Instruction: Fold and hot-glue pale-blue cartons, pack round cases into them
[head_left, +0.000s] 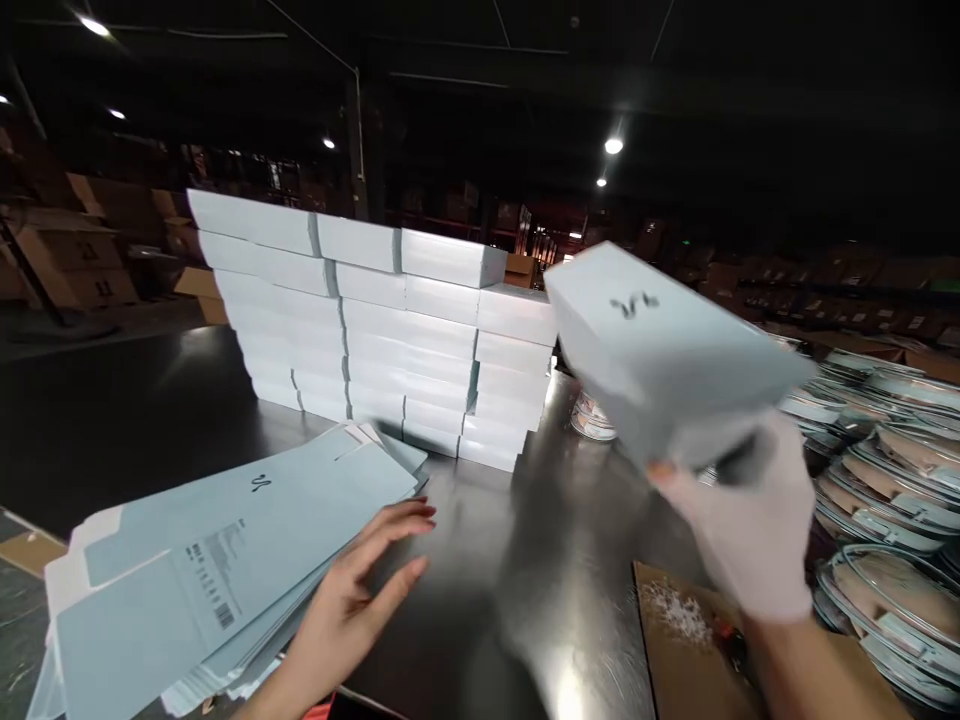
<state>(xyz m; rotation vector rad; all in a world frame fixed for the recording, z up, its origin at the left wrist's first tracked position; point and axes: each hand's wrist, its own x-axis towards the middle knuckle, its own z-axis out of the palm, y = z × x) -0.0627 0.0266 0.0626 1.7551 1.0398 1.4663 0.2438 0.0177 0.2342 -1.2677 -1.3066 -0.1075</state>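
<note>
My right hand (750,510), in a white glove with a bare thumb tip, grips a light blue folded box (667,320) with a dark squiggle printed on its face. The box is tilted in the air, right of the stacked boxes, and a little blurred. My bare left hand (367,590) has its fingers apart and holds nothing. It hovers by the right edge of a pile of flat, unfolded light blue cartons (240,560), the top one bearing print and a barcode. Behind stands a wall of stacked white-looking boxes (405,330) in several layers.
A dark shiny metal table (480,560) lies under everything. Stacks of round, clear-wrapped items (892,480) stand along the right side. A brown cardboard piece (682,640) with white bits lies at the front right. Brown cartons (75,260) stand in the dim background.
</note>
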